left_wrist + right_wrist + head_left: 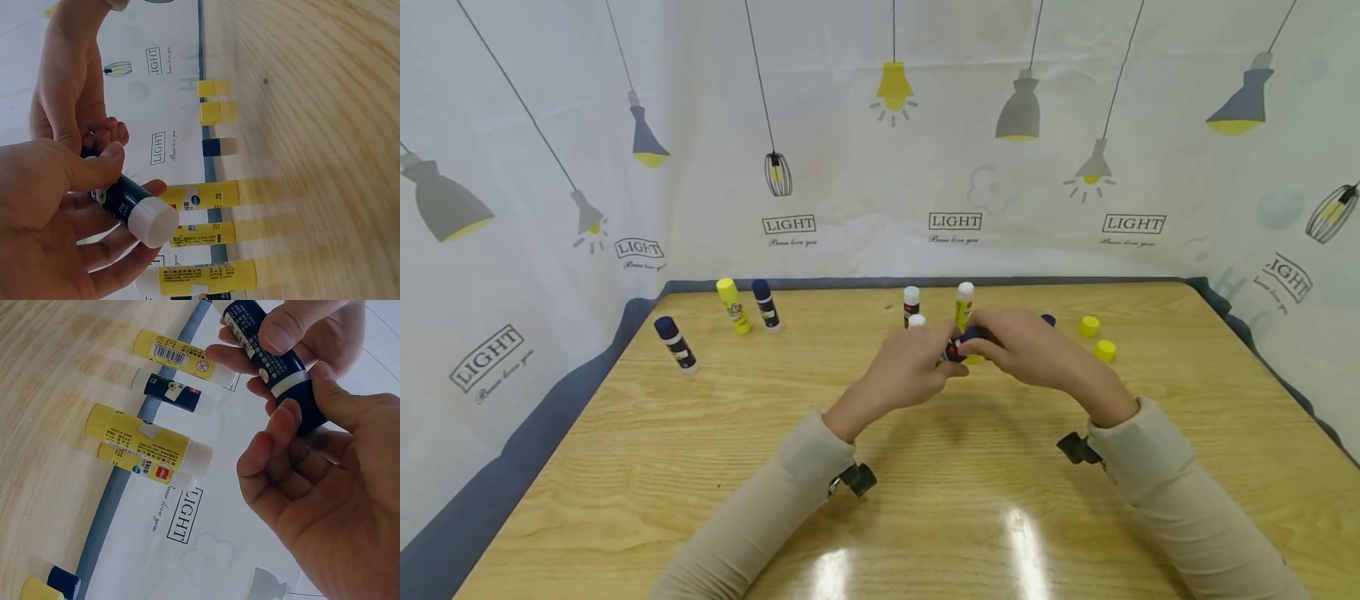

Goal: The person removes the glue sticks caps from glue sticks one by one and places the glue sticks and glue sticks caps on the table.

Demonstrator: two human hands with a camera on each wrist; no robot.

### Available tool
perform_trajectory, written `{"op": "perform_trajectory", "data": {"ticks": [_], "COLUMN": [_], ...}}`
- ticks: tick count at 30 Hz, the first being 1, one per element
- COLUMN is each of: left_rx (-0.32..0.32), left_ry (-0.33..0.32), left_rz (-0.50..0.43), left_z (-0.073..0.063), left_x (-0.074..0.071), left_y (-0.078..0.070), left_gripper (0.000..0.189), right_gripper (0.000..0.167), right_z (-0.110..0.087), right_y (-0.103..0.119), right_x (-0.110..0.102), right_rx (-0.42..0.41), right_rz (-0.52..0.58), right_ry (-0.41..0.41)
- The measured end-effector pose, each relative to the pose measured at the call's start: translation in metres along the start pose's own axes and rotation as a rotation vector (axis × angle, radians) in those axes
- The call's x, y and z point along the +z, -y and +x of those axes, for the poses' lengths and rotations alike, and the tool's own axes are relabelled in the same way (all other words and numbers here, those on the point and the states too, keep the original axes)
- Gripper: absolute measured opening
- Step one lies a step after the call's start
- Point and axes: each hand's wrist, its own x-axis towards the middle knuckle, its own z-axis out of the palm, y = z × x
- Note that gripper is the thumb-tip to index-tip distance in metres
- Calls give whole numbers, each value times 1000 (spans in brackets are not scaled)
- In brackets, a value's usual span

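Both hands meet over the middle of the table on one navy glue stick (953,351). My left hand (913,367) grips its body, and the white base (155,224) sticks out past the fingers in the left wrist view. At the other end, my right hand (1026,343) pinches the navy cap (300,403) between thumb and fingers. A pale band shows just below that cap. Behind the hands stand yellow glue sticks (150,440) with white tops and a navy one (172,392); the hands partly cover them in the head view.
Two yellow caps (1089,326) (1105,352) and a navy cap (1048,320) lie right of the hands. At the back left stand a yellow glue stick (733,306) and two navy ones (766,306) (676,344), all capped. A printed cloth (865,167) hangs behind the table.
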Motion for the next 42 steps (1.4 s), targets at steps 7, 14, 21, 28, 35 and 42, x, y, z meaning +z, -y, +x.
{"op": "perform_trajectory", "data": {"ticks": [7, 14, 21, 28, 35, 42], "left_rx": [-56, -64, -52, -44, -60, -77], "left_ry": [11, -87, -12, -1, -47, -91], "left_rz": [-20, 103, 22, -12, -61, -72], "left_z": [0, -1, 0, 0, -1, 1], "left_x": [-1, -2, -4, -4, -4, -3], "left_y": [-3, -8, -6, -3, 0, 1], "left_gripper": [36, 34, 25, 33, 30, 33], "right_gripper": [17, 16, 15, 21, 20, 15], "right_z": [0, 0, -4, -3, 0, -3], "right_y": [0, -1, -3, -4, -4, -5], "right_x": [1, 3, 3, -2, -4, -7], "right_rx": [-1, -21, -53, -89, -104, -123], "right_rz": [10, 3, 10, 36, 38, 53], "right_ry": [-9, -13, -13, -60, -63, -146]}}
